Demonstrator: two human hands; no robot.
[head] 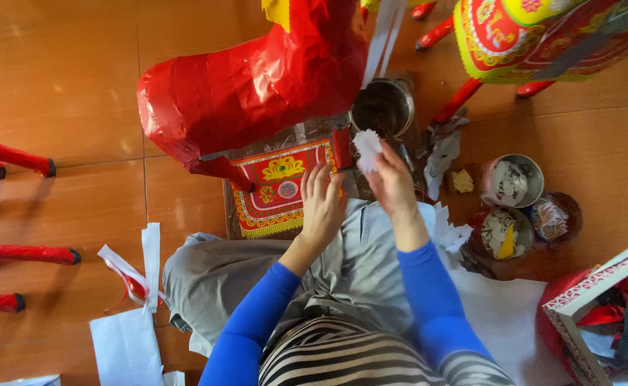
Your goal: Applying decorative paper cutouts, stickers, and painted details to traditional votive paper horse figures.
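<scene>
My right hand (392, 182) pinches a small white cut-paper piece (367, 148) and holds it up above my lap. Just left of it, my left hand (321, 204) has its fingers spread and rests on the edge of a red, gold-patterned paper panel (275, 187). That panel lies under a large red paper horse figure (250, 89) standing on the floor in front of me. Both arms wear blue sleeves.
A dark metal pot (382, 107) stands behind my right hand. Tins with paper scraps (512, 182) sit at the right, near a decorated box (600, 307). Another red and yellow paper figure (535, 36) is at the top right. White paper strips (139, 275) lie at the left, beside red legs (21, 254).
</scene>
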